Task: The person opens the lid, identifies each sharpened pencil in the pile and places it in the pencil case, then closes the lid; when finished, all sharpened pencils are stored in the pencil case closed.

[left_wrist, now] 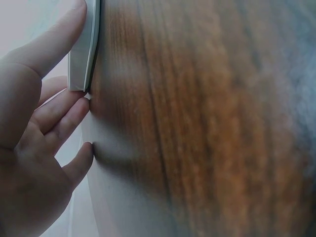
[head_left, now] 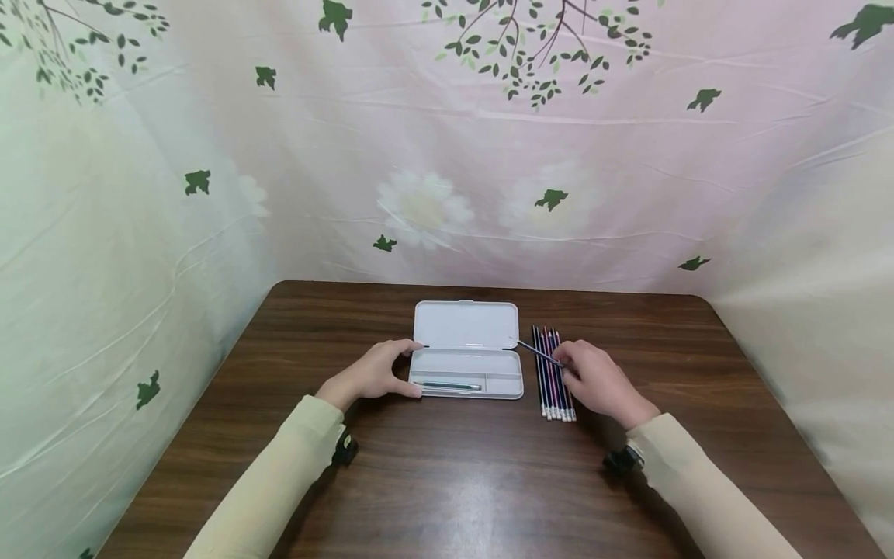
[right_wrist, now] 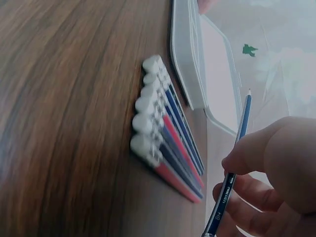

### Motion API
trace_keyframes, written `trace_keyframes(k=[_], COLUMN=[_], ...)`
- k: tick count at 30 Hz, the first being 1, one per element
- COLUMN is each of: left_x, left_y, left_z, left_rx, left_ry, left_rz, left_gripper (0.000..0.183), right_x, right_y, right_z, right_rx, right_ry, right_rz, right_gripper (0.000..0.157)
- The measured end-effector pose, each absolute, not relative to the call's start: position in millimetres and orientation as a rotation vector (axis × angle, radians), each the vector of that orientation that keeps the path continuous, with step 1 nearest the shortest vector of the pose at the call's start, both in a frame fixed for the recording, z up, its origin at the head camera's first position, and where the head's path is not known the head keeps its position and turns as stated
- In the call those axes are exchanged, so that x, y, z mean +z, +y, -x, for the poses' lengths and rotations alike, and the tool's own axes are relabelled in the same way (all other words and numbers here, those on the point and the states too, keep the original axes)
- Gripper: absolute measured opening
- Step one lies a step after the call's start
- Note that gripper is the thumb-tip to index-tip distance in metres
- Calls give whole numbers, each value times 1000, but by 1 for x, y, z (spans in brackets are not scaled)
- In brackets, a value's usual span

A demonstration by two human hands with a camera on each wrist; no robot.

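Nearest the camera, two cream sleeves reach forward over the dark wooden table, each with a small dark device strapped at the wrist. The left hand rests against the left end of the white pencil case, its thumb along the near corner and its fingers spread loosely up the short side; the left wrist view shows the fingers fairly straight, touching the case wall rather than curling round it, so it seems to be steadying the case, not grasping it. The right hand has its grip closed on a single blue pencil, pinched between thumb and fingertips, with the sharpened point lifted and aimed toward the right end of the case's hinge line. Under and just beside that hand lies a tidy row of pencils, blue and red, their white eraser ends lined up toward the person and their tips pointing away. The case stands open, its lid laid flat on the far side and its tray on the near side; one pencil already lies in the long front compartment, while the small compartment at the right looks bare. Judged from this, the work of filling the case is at an early stage: one pencil is in, a second is in hand on its way, and most of the row is left on the table. Beyond the table hangs a pale cloth backdrop printed with flowers, leaves and birds.
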State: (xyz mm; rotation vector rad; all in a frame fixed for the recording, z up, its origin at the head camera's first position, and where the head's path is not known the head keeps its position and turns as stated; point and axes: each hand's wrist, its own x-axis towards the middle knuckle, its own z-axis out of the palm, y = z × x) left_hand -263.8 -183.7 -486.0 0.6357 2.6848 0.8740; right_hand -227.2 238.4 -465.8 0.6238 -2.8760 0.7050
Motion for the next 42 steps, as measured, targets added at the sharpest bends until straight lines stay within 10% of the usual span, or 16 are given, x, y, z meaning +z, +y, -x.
trace_keyframes(k=[42], left_x=[-484], left_y=[-184], left_z=[263], left_rx=[873], left_ry=[2685], left_rz=[-625], left_gripper=[87], right_x=[-474], right_y=[106], right_z=[251], right_rx=[652], right_ry=[-2800], right_rz=[-1033], right_gripper=[30])
